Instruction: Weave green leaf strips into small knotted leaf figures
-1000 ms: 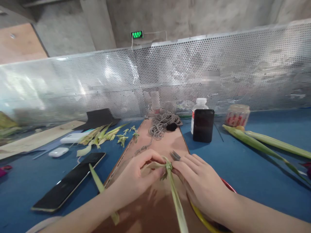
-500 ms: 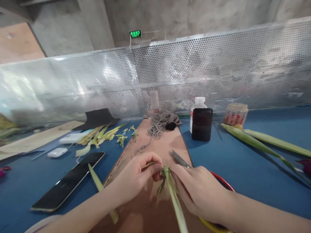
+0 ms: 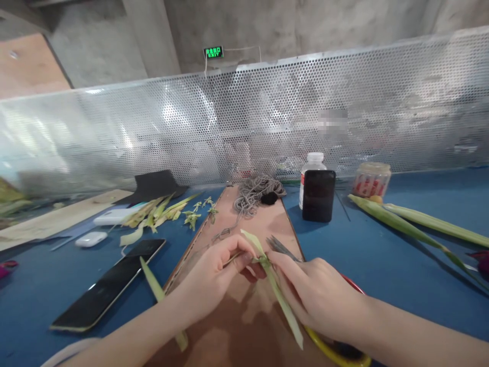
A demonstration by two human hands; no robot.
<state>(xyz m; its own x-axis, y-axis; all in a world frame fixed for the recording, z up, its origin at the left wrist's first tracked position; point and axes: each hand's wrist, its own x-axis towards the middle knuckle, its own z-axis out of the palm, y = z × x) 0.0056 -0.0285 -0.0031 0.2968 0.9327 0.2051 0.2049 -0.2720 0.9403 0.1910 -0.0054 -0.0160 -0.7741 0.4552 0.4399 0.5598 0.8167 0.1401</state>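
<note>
Between my two hands runs a pale green leaf strip [image 3: 280,295], its short end pointing up and away, its longer end slanting down to the right. My left hand [image 3: 225,262] pinches the small knotted part at the strip's middle from the left. From the right, the fingers of my right hand [image 3: 301,280] close on the same spot. Both hands are over a brown board [image 3: 237,326]. Just beyond my right hand lie scissors [image 3: 280,248], their handles partly hidden by it.
Grey yarn [image 3: 254,196] is heaped at the board's far end. To the left lie a black phone [image 3: 110,290], a white case [image 3: 90,239] and leaf scraps [image 3: 160,214]. On the right stand a black device [image 3: 319,196], a bottle [image 3: 315,159], a jar [image 3: 371,181] and long leaves [image 3: 405,224].
A pointed leaf end now sticks up beyond my fingers, and the lower end of the strip has shifted and shows its tip. My hands have barely moved.
</note>
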